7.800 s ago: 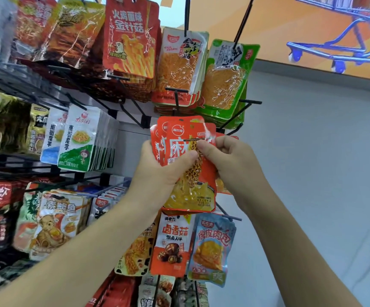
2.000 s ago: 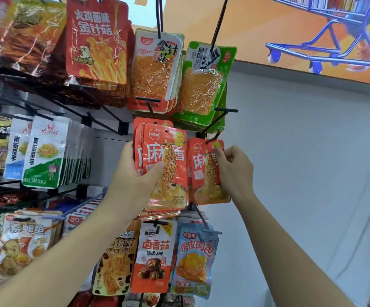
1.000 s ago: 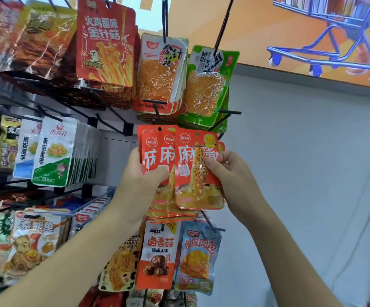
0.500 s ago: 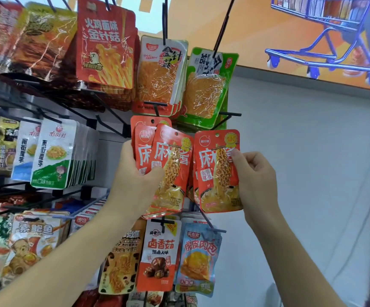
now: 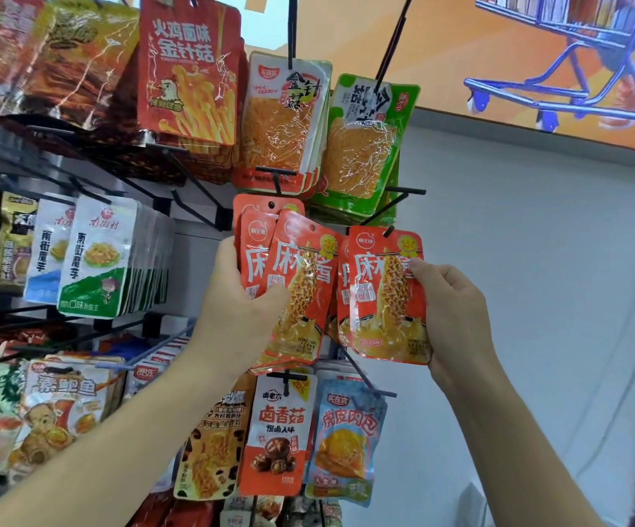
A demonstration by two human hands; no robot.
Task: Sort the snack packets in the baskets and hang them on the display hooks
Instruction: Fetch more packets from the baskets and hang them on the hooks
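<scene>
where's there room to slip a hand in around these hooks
Open grey wall right of the right hand. A narrow bare strip between the white packets and the left hand. Crowded above by green packets, below by the blue packet.

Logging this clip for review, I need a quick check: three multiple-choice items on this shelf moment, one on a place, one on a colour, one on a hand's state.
1. Where does the blue packet hang relative to the front orange packet that the right hand pinches?
A) above it
B) below it
C) left of it, past the white packets

2. What colour is the border of the top right packet?
A) green
B) purple
C) black

3. What is the left hand doing?
A) hanging empty
B) gripping a stack of orange packets
C) pressing flat on the wall

Answers:
1 B, the blue one hangs on the row beneath.
2 A, its edge is bright green.
3 B, thumb and fingers curl round the stack.
</scene>
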